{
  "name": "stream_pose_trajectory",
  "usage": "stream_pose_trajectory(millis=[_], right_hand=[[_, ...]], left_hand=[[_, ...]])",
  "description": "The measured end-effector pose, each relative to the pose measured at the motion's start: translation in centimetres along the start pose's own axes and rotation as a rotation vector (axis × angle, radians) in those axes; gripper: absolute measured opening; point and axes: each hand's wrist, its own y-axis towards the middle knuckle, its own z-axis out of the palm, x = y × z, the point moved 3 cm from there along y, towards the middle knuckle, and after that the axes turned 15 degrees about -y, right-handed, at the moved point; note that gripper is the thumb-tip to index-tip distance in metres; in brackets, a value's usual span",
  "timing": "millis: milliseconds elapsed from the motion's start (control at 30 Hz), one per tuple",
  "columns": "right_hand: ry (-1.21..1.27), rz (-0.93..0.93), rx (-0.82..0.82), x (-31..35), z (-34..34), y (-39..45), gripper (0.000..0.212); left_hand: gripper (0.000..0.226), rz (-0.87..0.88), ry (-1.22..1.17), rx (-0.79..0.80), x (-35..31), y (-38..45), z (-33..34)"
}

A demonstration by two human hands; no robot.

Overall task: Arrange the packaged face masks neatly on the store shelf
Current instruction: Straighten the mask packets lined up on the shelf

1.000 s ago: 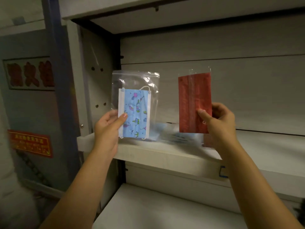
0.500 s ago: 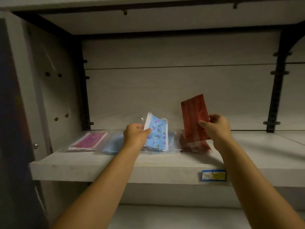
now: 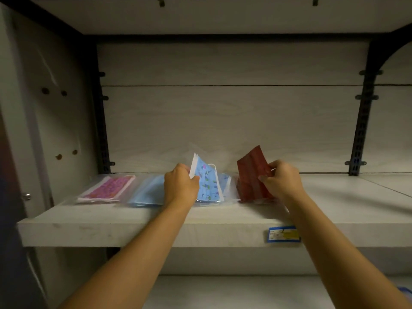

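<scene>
Dim, soft focus, wide-angle edge bending

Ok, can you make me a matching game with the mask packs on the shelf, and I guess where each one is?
Things:
1. pink mask pack
2. plain blue mask pack
3. patterned blue mask pack
4. red mask pack

Places:
A. held in the right hand
B. lying flat, farthest left on the shelf
C. held in the left hand
D. lying flat, second from the left

Pairs: 1-B, 2-D, 3-C, 4-A
</scene>
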Motion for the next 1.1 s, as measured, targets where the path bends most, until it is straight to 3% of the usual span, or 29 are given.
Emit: stream_pose_trajectory(millis=[400,567,800,933,1100], right_hand=[[-0.209,0.107,0.115,-1.4,1.2,0.5,0.021],[-0.247,0.184,0.130,-1.7,1.2,0.4,0.022],[-0.320,0.174,0.095,-0.8,0.8,-0.6,0.008],[-0.309,0.079,0.072,0.0,0.0,-1.1,0.019],[-0.314,-0.041,0.041,0.0,-1.6,-1.8,0.018]], left_hand=[[0.065,-0.085,0.258,0.076,-0.4,-0.2,0.4],[0.075,-0.019,0.308,0.064,-0.5,-0.4,0.2],[0.062,0.117,0.403,0.041,-1.1,-1.0,-0.2],[0.051,0.218,0.363,0.040,-1.8,-1.6,-0.3],[0.033,0.342,0.371,0.164,-3.0,-2.8,-0.2]])
